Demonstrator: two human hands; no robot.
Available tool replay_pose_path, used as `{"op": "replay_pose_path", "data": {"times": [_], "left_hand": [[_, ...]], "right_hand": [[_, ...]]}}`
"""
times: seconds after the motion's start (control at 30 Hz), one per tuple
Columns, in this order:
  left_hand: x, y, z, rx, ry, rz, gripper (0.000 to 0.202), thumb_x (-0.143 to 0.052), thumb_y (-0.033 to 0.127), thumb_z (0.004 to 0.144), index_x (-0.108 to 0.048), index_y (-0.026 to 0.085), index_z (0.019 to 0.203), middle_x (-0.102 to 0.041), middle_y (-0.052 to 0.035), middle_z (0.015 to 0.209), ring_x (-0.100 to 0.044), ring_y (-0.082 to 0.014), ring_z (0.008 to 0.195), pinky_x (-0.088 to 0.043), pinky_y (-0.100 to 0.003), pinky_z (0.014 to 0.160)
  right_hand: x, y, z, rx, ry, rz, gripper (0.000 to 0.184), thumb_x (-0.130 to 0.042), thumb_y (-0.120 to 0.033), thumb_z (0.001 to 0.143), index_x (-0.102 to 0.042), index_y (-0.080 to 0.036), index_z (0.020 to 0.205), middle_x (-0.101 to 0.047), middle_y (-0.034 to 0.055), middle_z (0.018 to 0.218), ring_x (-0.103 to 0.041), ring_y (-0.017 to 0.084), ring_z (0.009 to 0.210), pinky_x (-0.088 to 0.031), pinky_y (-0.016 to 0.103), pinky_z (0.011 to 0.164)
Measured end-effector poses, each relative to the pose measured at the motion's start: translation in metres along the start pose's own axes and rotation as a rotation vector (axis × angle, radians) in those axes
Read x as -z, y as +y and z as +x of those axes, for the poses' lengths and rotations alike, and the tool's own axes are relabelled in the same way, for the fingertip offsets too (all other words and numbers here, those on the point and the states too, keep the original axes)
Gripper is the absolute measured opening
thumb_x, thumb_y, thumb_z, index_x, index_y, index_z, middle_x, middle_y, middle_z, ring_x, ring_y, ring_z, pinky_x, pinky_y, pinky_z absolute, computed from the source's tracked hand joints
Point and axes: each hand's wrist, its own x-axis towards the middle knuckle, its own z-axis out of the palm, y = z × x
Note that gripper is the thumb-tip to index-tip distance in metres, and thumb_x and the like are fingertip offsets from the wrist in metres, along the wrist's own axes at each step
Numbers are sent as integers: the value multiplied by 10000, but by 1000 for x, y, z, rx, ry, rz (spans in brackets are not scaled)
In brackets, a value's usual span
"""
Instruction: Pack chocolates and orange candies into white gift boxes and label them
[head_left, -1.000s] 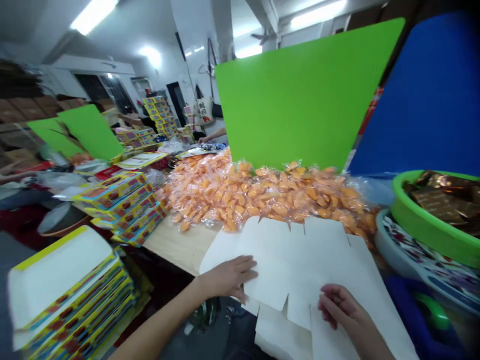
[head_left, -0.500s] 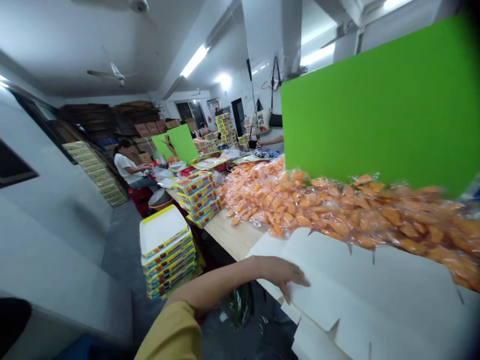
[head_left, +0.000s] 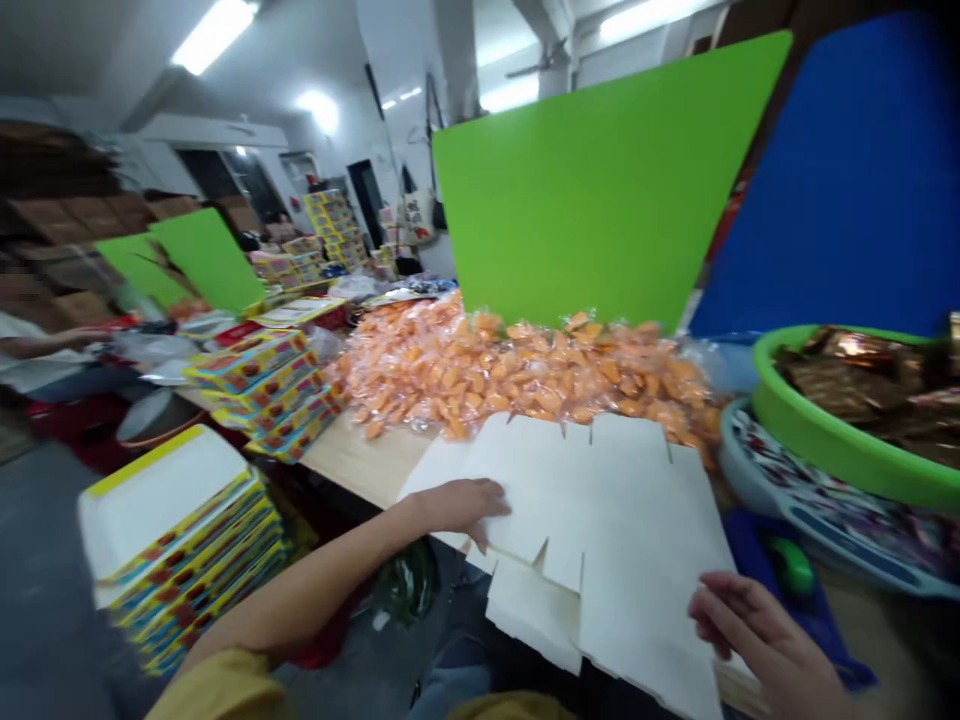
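Note:
A stack of flat white die-cut carton blanks lies at the table's near edge. My left hand rests on its left side, fingers laid flat over a flap. At the stack's lower right corner is my right hand, its fingers loosely spread and touching the top sheet; nothing is gripped in it. Behind the blanks spreads a big heap of orange wrapped sweets.
A green board and a blue board stand behind the heap. A green basin of brown packets sits on a patterned basin at right. Coloured boxes are stacked on the table and lower left. A person sits far left.
The view swung left toward the room and back to the table. My left hand stayed on the blanks. My right hand slid to the stack's lower right corner and its fingers opened.

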Motion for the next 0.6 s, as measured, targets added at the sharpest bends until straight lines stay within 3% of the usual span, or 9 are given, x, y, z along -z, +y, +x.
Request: {"op": "replay_pose_path", "data": {"times": [0.1,0.17,0.3,0.43,0.53,0.6], "left_hand": [[14,4,-1,-51,10,32,285,-525,340,874,-613,196,1104,-644,-104,1115,-587,-202,1055,-438,-256,886],[31,12,-4,-67,65,117,262,-423,210,915,-600,190,1107,-665,-89,1081,-598,-178,1042,-438,-267,917],[71,25,-15,-104,365,326,332,-330,97,912,-556,157,1148,-675,-96,1065,-601,-165,1056,-385,-386,1040],[94,32,-43,-98,671,471,353,-345,138,912,-553,238,1180,-687,-29,1089,-583,-168,1115,-255,-506,1117],[88,34,-68,37,884,511,381,-429,155,875,-552,332,1190,-679,29,1112,-581,-185,1117,-170,-567,1127],[78,34,-79,204,1004,344,386,-449,209,879,-523,389,1212,-642,59,1175,-516,-210,1195,-219,-591,1102]], "right_hand": [[4,-12,-6,23,68,-7,523,-709,-577,564,-554,-196,887,-644,31,685,-575,174,611,-466,274,532],[12,-15,-6,52,196,-37,536,-693,-592,558,-564,-186,882,-643,33,718,-580,181,676,-473,275,585],[29,-18,0,54,377,-136,545,-615,-651,595,-588,-182,872,-619,29,775,-545,166,719,-445,255,572],[23,-25,-1,-94,183,70,572,-618,-660,632,-561,-191,953,-572,-6,735,-478,109,564,-345,207,408],[6,-30,-5,-189,76,200,613,-698,-574,633,-495,-222,1092,-559,-40,690,-454,85,465,-276,181,341],[-7,-31,-9,-255,54,274,707,-746,-492,627,-424,-232,1200,-592,-41,682,-514,106,471,-366,199,374]]}}
